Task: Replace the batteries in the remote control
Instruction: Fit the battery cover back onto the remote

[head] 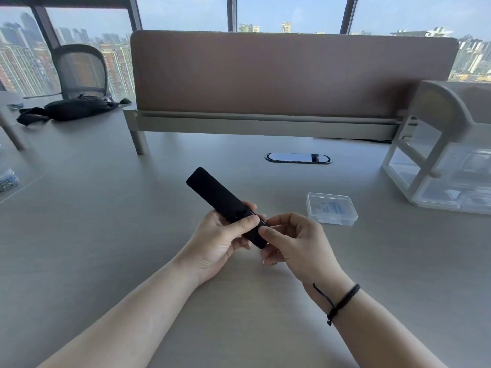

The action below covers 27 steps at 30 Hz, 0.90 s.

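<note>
A long black remote control (212, 193) is held above the grey desk, its far end pointing up and left. My left hand (223, 240) grips its lower half, thumb lying across the top. My right hand (292, 241) pinches the near end of the remote with thumb and forefinger. A thin seam shows between the two thumbs. A small clear plastic box (330, 208) with a blue-printed label sits on the desk to the right of my hands, lid closed. No loose batteries are visible.
A brown divider panel (292, 73) stands across the back of the desk, with an oval cable port (297, 158) in front of it. A white clear-drawer organiser (446, 160) stands at the right. A black bag (74, 108) and a mesh chair (79, 70) are at far left.
</note>
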{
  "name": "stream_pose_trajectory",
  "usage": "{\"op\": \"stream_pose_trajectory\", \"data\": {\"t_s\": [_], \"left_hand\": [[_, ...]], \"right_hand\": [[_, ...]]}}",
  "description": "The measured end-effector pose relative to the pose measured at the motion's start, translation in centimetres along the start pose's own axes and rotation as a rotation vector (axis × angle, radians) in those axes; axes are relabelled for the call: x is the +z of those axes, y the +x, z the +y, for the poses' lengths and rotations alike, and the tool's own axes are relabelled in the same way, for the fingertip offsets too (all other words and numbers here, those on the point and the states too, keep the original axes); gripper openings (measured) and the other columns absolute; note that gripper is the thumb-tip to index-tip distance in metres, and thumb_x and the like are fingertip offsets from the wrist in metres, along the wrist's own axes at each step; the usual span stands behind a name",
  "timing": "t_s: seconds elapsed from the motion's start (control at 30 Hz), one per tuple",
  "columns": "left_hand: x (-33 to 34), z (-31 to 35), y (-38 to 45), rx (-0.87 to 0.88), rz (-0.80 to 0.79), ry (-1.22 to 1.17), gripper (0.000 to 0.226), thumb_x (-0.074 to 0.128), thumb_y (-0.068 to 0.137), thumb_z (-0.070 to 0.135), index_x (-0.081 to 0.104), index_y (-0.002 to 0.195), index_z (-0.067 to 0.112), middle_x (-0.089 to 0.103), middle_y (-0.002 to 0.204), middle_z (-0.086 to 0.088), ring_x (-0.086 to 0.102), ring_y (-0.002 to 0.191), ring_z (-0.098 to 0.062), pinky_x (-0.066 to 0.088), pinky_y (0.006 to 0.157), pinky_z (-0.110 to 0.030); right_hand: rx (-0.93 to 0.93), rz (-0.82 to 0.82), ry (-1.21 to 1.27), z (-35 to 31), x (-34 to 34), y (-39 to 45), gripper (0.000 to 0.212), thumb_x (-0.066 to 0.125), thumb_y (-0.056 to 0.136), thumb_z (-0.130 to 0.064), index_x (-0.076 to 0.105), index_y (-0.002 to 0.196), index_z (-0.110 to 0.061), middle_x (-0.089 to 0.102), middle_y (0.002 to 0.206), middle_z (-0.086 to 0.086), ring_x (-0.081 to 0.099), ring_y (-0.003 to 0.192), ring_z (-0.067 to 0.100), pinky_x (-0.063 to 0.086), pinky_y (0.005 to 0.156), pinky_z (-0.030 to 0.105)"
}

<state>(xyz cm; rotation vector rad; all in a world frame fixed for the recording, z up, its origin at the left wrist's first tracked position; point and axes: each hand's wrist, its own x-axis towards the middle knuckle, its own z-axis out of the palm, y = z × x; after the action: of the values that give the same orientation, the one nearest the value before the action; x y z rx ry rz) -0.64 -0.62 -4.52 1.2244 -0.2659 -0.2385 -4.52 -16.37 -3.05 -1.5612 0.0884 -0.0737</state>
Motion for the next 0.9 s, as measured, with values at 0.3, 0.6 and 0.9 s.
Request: {"op": "stream_pose_trajectory", "data": {"t_s": [0.3,0.6,0.9], "left_hand": [[0.02,0.33,-0.16,0.006,0.031,0.011,0.011,0.074,0.079,0.014,0.065,0.074,0.018,0.064,0.081,-0.017,0.051,0.067,-0.025,0.032,0.053,-0.031],[0.48,0.74,-0.24,-0.038,0.086,-0.053,0.037,0.056,0.087,0.049,0.067,0.069,0.018,0.063,0.076,-0.012,0.044,0.077,-0.031,0.034,0.064,-0.038],[0.13,0.31,-0.08,0.011,0.035,-0.031,0.048,0.063,0.086,0.050,0.057,0.096,0.004,0.062,0.080,-0.014,0.052,0.068,-0.026,0.044,0.053,-0.029]], "right_hand": [[-0.110,-0.081,-0.153,0.03,0.25,-0.46,0.008,0.073,0.086,-0.011,0.067,0.089,-0.008,0.073,0.063,0.015,0.066,0.050,0.027,0.060,0.055,0.039],[0.016,-0.094,0.092,-0.31,0.30,-0.44,0.006,0.072,0.085,0.000,0.066,0.086,0.002,0.070,0.061,0.014,0.065,0.047,0.022,0.057,0.048,0.029],[-0.042,-0.026,0.003,0.04,0.25,-0.23,0.005,0.074,0.083,-0.004,0.069,0.083,-0.004,0.069,0.062,0.012,0.063,0.046,0.019,0.054,0.047,0.027]]}}
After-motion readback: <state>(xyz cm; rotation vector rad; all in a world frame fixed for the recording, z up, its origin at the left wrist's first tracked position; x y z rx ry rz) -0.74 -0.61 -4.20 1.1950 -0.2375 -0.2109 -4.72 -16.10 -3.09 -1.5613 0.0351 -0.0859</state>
